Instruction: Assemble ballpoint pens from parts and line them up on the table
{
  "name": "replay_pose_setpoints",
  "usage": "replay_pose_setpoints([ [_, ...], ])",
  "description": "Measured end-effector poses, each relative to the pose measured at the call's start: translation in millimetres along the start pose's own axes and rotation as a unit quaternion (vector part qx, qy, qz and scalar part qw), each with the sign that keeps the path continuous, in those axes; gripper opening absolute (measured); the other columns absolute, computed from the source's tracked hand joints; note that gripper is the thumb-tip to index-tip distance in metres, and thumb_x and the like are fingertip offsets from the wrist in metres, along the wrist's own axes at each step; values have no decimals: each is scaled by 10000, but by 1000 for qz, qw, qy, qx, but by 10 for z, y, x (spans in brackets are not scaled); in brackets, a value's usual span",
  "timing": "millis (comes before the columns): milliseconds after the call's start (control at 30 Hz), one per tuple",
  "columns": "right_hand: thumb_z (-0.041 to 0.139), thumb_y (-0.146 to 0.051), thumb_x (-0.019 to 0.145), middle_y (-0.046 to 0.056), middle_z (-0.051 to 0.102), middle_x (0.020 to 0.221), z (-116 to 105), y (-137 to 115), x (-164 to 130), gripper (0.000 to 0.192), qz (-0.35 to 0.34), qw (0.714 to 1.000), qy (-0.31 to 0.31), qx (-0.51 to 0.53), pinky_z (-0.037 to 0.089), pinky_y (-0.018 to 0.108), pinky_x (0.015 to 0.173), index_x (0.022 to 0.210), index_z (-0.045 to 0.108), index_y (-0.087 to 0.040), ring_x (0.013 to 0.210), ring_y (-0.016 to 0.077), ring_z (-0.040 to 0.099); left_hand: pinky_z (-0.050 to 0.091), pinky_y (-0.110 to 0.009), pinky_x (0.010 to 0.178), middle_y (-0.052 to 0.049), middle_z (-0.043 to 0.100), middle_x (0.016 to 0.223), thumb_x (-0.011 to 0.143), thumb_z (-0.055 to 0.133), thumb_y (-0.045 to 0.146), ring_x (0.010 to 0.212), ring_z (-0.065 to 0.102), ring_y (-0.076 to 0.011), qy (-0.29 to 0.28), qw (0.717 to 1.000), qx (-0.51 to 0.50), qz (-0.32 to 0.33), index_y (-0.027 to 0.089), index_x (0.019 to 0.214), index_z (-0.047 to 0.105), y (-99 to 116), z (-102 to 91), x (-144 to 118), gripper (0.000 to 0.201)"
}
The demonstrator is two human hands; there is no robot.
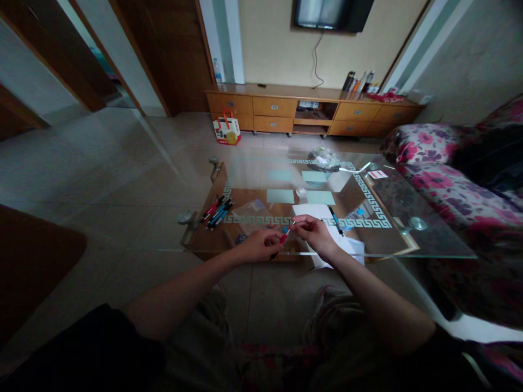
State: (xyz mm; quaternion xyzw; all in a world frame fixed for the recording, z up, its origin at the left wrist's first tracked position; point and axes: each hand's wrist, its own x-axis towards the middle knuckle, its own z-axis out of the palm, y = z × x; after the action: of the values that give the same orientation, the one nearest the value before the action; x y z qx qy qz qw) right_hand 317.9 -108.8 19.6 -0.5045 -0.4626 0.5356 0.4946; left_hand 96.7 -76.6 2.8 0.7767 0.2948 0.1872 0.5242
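Where the fingertips of both hands meet, a small red pen (pixel 283 237) is pinched between them — the left hand (pixel 258 246) curls around its lower, darker end, and the right hand (pixel 312 231) nips its upper tip with thumb and forefinger, the other fingers loosely folded. Both hands hover just above the near edge of a glass coffee table (pixel 425 239) with a pale key-pattern border, and the pen slants up from left to right between them. Just beyond the right hand lies a sheet of white paper (pixel 312 211) with a blue pen (pixel 335 220) resting at its edge. To the left of the hands, a bundle of pens (pixel 216 211) — red, blue and black — sits near the table's left side, with a clear plastic bag (pixel 250 211) between them and the paper. Farther back are pale green cards (pixel 280 196) and a crumpled plastic bag (pixel 323 158). A floral sofa (pixel 449 185) stands along the right, and a wooden cabinet (pixel 273 106) lines the far wall.
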Motion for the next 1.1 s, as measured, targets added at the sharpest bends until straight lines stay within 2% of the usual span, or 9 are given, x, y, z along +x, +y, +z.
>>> replay_pose_setpoints([
  [400, 816, -421, 669, 1, 665, 784, 22, -40, -16, 448, 12, 1000, 1, 4, 420, 269, 619, 1024, 674, -187, 679, 125, 564, 430, -213, 597, -16, 673, 749, 895, 617, 437, 648, 601, -122, 8, 1000, 2, 3, 159, 1088, 661, -10, -5, 9, 341],
  [733, 799, -389, 681, 32, 712, 873, 35, -81, -43, 424, 19, 1000, -12, -1, 422, 253, 602, 1032, 663, -195, 726, 140, 602, 425, -211, 587, -24, 678, 765, 892, 617, 465, 652, 605, -125, 3, 1000, 0, -8, 150, 1097, 661, 49, -16, 4, 379],
  [1100, 807, -353, 673, 17, 693, 852, 36, -62, -31, 401, 18, 1000, -7, 13, 426, 262, 626, 1012, 668, -189, 710, 124, 580, 435, -212, 595, -29, 683, 770, 891, 619, 451, 661, 609, -128, 8, 1000, -4, -2, 144, 1085, 667, 18, -8, 9, 366],
])
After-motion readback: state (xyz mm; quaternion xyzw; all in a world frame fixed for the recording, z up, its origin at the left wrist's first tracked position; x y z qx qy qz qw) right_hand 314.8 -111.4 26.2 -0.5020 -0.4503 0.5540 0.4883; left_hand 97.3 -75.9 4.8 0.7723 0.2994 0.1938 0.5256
